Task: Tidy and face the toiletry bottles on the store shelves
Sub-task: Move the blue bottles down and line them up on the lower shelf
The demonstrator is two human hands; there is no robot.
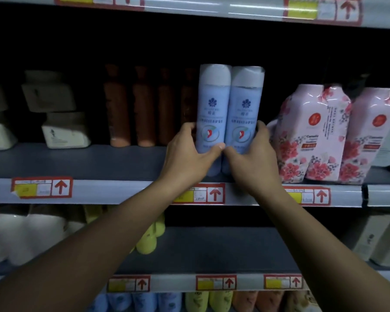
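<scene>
- Up front in the head view, a twin pack of blue bottles (230,113) stands upright at the front edge of the middle shelf (95,163), the two wrapped together in clear glossy film.
- Each bottle is a tall smooth cylinder with a rounded pale grey cap, a dark blue flower mark and a round emblem lower down; the small print is too blurred to read.
- Gripping the pack low on its left side, the left hand (187,154) curls its fingers around the back and lays its thumb across the front.
- On the other side the right hand (252,158) clasps the pack the same way, fingers wrapped behind the right bottle, thumb in front; the two thumb tips nearly meet.
- Both hands cover the foot of the pack, so whether it rests on the shelf cannot be told.
- Just right of it stand pink floral bottles (313,136), broad-shouldered and shrink-wrapped in shiny film.
- Behind and to the left, a row of slim brown bottles (131,109) sits far back in shadow, tops hard to make out.
- Farther left, squat pale tubs (63,129) are stacked, dim and blurred.
- Along the grey shelf edges run red-bordered price tags (42,188) with yellow patches and red arrows, print unreadable.
- Below, yellow-green bottles (149,239) are partly hidden by the left forearm.
</scene>
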